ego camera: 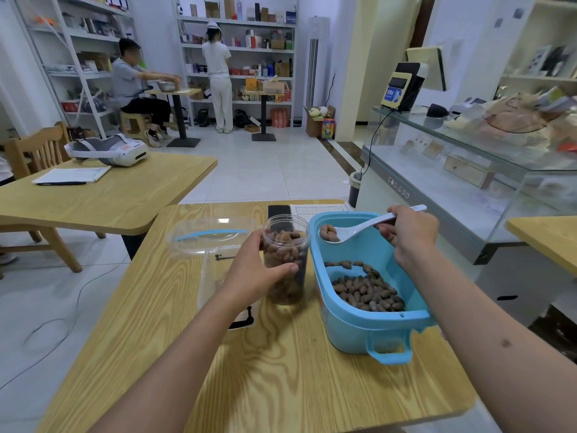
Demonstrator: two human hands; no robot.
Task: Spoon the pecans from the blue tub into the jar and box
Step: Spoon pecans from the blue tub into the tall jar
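- Clear plastic jar (285,260), centre of the frame, stands upright on the wooden table (281,379), nearly full of pecans; the left hand (262,270) wraps its side, thumb across the front.
- White spoon (359,228), likely stiff and smooth, carries a few pecans over the far-left corner of the blue tub (374,326); the right hand (409,232) pinches its handle near the end.
- Pecans (368,290) look hard, light and prone to rolling, so I would keep the bowl level.
- Clear box (218,267) sits left of the jar, partly hidden; its lid (212,235) lies behind it.
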